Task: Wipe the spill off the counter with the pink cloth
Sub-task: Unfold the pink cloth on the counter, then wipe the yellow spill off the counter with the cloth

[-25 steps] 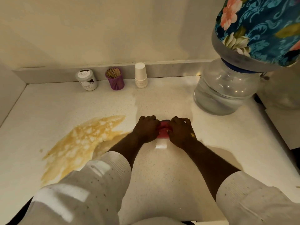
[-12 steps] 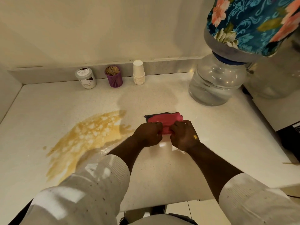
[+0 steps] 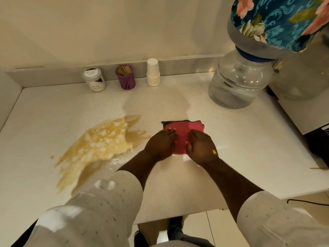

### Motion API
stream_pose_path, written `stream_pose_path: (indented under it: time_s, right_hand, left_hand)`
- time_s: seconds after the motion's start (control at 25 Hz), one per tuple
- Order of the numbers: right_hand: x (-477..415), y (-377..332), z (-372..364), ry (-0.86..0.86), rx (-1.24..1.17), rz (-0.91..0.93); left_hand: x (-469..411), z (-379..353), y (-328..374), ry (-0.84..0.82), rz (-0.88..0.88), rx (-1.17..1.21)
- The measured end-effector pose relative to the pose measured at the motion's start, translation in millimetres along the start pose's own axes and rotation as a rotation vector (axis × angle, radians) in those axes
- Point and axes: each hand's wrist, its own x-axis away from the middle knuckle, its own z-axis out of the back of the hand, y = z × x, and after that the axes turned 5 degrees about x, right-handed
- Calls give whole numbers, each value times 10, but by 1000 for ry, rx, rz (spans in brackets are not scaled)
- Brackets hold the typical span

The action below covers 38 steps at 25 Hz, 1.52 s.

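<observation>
A folded pink cloth (image 3: 183, 131) with a dark edge lies flat on the white counter (image 3: 240, 154), near its middle. My left hand (image 3: 160, 145) rests on the cloth's left side and my right hand (image 3: 202, 147) on its right side, both pressing it down with fingers curled over it. A wide yellow-brown spill (image 3: 96, 145) spreads over the counter to the left of the cloth, its nearest edge just beside my left hand. The cloth does not touch the spill.
A large clear water bottle (image 3: 236, 81) with a floral cover (image 3: 277, 20) stands at the back right. Along the back wall stand a white jar (image 3: 94, 79), a purple toothpick holder (image 3: 126, 77) and a stack of paper cups (image 3: 153, 73). A dark appliance (image 3: 320, 141) sits at the right edge.
The cloth was bunched between my hands a second ago. It now lies spread flat and wider on the counter, with both hands pressing on top of it.
</observation>
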Motion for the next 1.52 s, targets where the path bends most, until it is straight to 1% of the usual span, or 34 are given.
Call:
stream_pose_path:
  time_s: [0.16,0.4,0.56,0.76,0.88,1.0,1.12,1.24,1.32,1.52]
  right_hand:
    - [-260,141,-116,-129,29,-31]
    - [-519,384,-177,-149,18,3]
    - [-577,427,-143,-118,-12,18]
    - [-607,389,-115,-52,-7,-2]
    - [-571,362,-106,59,-47,17]
    - [-507,244,-53,186,-116,42]
    - [-408,13,34,253,-143,73]
    - [-261,-252,134,314,-117,117]
    - [-126,-503,184,360,-81,157]
    - [376,-1387,190,395,-100,175]
  left_hand:
    - [-347,16,-143,-89,118,-55]
    - [-665,-69,-219,-135,182,-75]
    - [-725,-38,-202,-78,180,-89]
    - [-722,0,-107,-15,218,-123]
    - [-655,19,-70,-2,214,-145]
    - [-481,63,-34,58,200,-150]
    - [-209,148,-31,114,187,-159]
    - [121,268,-33,194,190,-149]
    - [440,353,-55,260,185,-126]
    - [1495,569,-242,304,158,-159]
